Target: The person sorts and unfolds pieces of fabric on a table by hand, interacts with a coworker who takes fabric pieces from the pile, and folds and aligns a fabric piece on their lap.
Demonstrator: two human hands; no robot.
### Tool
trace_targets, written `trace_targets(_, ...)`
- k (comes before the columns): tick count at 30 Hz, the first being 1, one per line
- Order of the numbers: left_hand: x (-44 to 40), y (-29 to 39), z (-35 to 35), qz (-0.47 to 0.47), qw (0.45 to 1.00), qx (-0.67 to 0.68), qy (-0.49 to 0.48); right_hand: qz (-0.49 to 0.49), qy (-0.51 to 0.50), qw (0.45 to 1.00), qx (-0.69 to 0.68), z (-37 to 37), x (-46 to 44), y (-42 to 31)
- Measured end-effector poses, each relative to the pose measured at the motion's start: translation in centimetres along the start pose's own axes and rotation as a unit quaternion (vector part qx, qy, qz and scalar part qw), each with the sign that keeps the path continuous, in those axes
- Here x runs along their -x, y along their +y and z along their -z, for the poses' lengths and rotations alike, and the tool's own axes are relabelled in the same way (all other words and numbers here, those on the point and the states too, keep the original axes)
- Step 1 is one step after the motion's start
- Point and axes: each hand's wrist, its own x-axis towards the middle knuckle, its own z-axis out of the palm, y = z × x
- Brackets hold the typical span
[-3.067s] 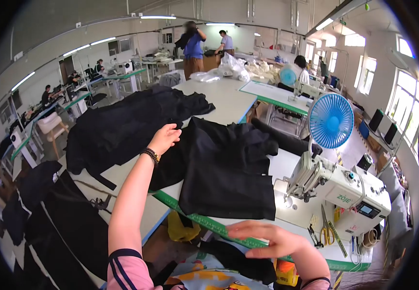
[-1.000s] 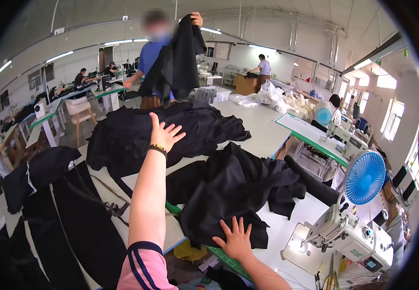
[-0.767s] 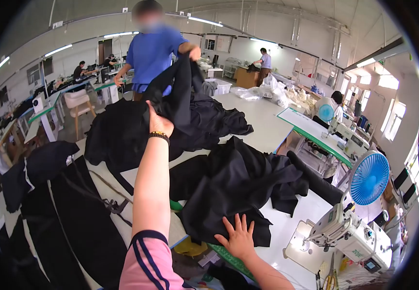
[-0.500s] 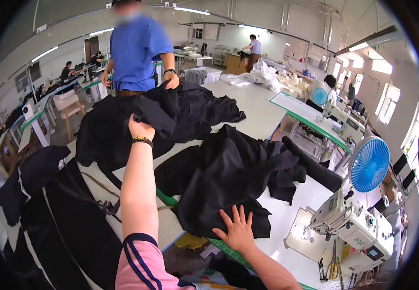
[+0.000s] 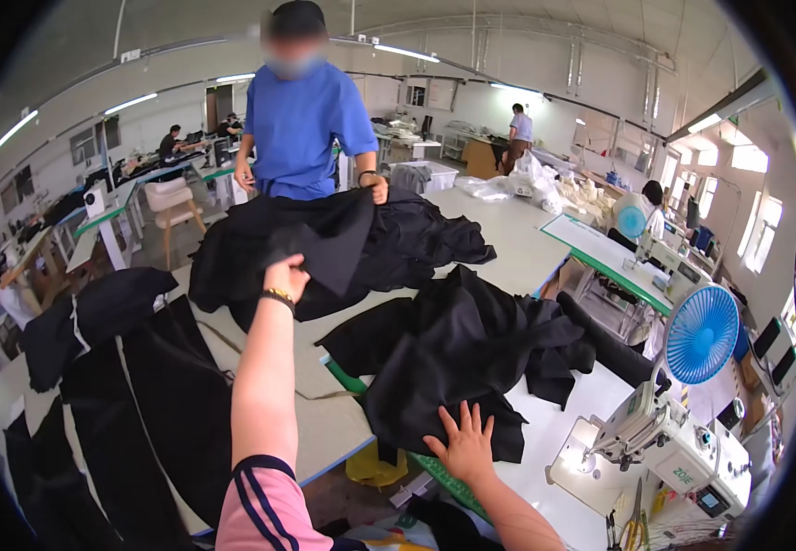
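Note:
My left hand (image 5: 285, 278) is stretched forward, its fingers closed on the lower edge of a black fabric piece (image 5: 329, 253). A person in a blue T-shirt (image 5: 302, 129) stands across the table, and one of that person's hands (image 5: 375, 187) grips the upper part of the same cloth. My right hand (image 5: 465, 446) lies flat with spread fingers on the front edge of a crumpled black fabric heap (image 5: 453, 344). This heap rests on the sewing table beside the machine.
A white sewing machine (image 5: 683, 450) and a blue fan (image 5: 702, 333) stand at right, with yellow-handled scissors (image 5: 635, 531) near the front. More black fabric (image 5: 132, 413) covers the left table. A dark fabric roll (image 5: 609, 344) lies behind the heap.
The view has shifted, showing more of the person opposite. The cloth between us has been spread wider and lower, with the person's hand now farther from mine. My right hand stays flat on the heap.

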Motion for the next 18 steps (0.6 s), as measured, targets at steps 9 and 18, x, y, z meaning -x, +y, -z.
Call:
trace_targets(9,4.5,-11.9,8.7,0.055,0.99,0.03,0.124,-0.004,0.001,1.0,-0.003,0.2,0.2,-0.1)
trace_targets(18,5.9,-8.7,3.6,-0.057,0.986,0.154,-0.008,-0.013,0.01,1.0,-0.005,0.1,0.1,0.1)
